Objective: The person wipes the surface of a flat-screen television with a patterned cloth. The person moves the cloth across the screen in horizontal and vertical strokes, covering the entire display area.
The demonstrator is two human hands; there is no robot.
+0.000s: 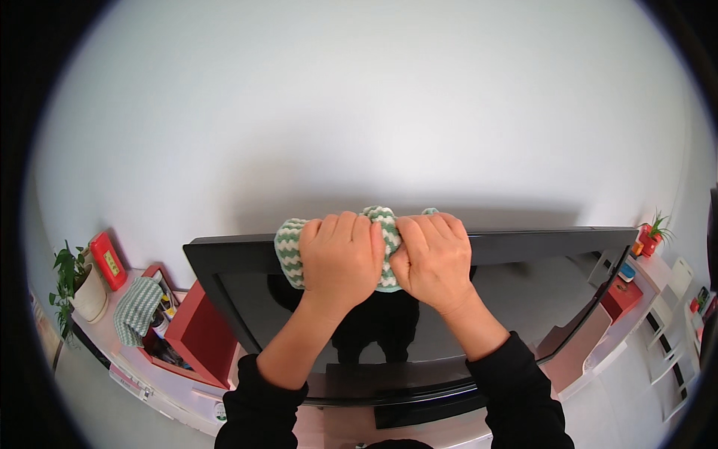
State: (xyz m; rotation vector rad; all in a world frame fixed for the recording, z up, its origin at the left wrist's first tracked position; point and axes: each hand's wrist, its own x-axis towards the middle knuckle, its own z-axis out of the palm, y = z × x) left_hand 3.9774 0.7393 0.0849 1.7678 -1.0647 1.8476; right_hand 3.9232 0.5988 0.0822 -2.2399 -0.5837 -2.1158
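A green-and-white striped cloth [290, 252] is draped over the top edge of a black flat-screen television [533, 247]. My left hand [341, 255] grips the cloth's left and middle parts, with the fingers curled over the frame. Beside it, my right hand [435, 258] holds the cloth's right part at the same edge; a small tip of cloth shows behind its knuckles. Both thumbs face each other across the bunched middle. The fingertips are hidden. The dark glossy screen reflects a person's legs.
A second striped cloth [137, 308] hangs over an open red box [205, 331] of small items on the cabinet. Left of that are a potted plant [90, 292] and a red packet [108, 261]. A red-potted plant [650, 241] and a red box [621, 297] stand right.
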